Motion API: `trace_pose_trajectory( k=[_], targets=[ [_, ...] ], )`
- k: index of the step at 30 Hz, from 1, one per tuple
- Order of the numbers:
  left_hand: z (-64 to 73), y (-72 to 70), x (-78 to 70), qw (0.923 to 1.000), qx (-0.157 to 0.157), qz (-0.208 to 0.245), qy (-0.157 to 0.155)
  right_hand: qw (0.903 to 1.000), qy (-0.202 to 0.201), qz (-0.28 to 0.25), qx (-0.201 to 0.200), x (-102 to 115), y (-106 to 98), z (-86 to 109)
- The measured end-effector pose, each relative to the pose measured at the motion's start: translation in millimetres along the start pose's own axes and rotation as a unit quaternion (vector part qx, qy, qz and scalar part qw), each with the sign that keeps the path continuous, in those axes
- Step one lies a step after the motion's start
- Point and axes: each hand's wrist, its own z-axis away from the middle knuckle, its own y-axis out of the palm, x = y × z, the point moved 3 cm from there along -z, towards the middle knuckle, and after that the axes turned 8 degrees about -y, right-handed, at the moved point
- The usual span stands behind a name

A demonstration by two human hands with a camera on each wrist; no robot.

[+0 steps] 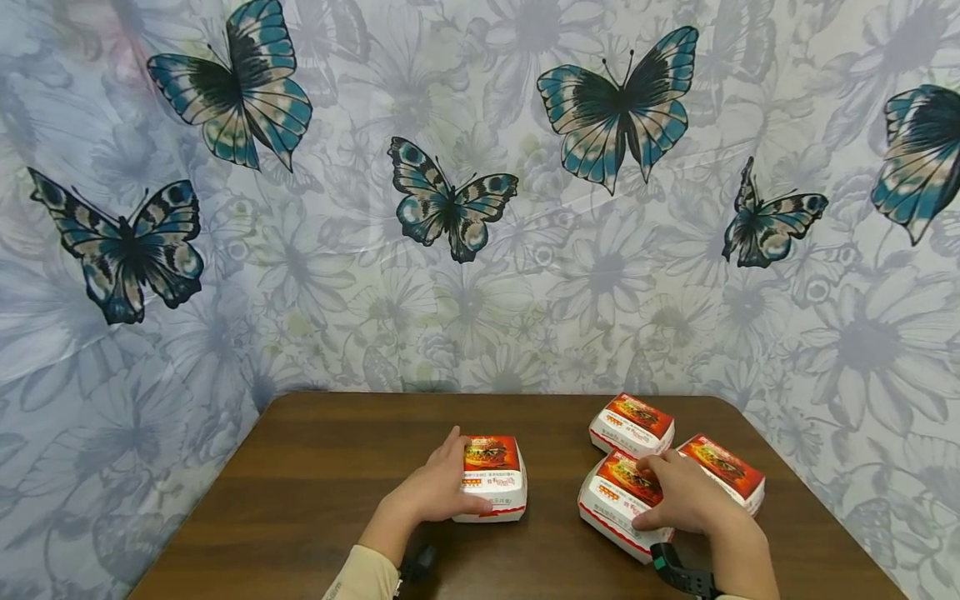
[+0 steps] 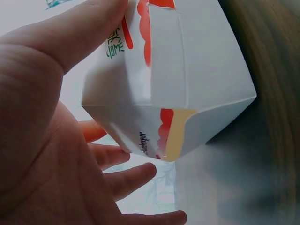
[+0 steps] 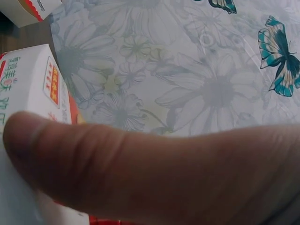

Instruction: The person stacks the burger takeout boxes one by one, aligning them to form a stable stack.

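My left hand (image 1: 435, 487) holds a burger box (image 1: 492, 467) by its left side. The thumb lies along the front face, and the fingers reach towards the back; in the left wrist view the lower fingers (image 2: 129, 183) are spread away from the carton (image 2: 168, 70). My right hand (image 1: 686, 496) grips another burger box (image 1: 611, 504) at its right side, thumb in front and fingers over the printed top. Close up, the right thumb (image 3: 93, 159) touches the white front of that carton (image 3: 40, 84). Its other fingers are hidden in that view.
Two more burger boxes lie near the right hand: one behind (image 1: 632, 423) and one to the right (image 1: 723, 471), partly covered by the hand. All are on a brown wooden table (image 1: 337, 450). A butterfly-print cloth (image 1: 450, 325) hangs behind the table.
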Motion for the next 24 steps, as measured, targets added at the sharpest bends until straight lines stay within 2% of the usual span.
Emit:
trace_pose_trajectory(
  k=[6, 11, 19, 24],
  targets=[
    [-3.1, 2.4, 0.8, 1.0, 0.003, 0.0, 0.0, 0.9997, -0.016, 0.007, -0.015, 7, 6, -6.5],
    [-3.2, 1.7, 2.6, 0.9999, 0.004, 0.009, 0.014, 0.9985, -0.039, 0.018, -0.033, 11, 9, -11.9],
    [-6.6, -5.8, 16.4, 0.9967, 0.04, 0.061, 0.035, 0.996, -0.07, 0.011, -0.055, 17, 16, -19.9],
    [-11.5, -3.2, 27.8, 0.994, 0.066, 0.08, 0.035, 0.9954, -0.076, -0.002, -0.058, 18, 19, -22.3]
  ],
)
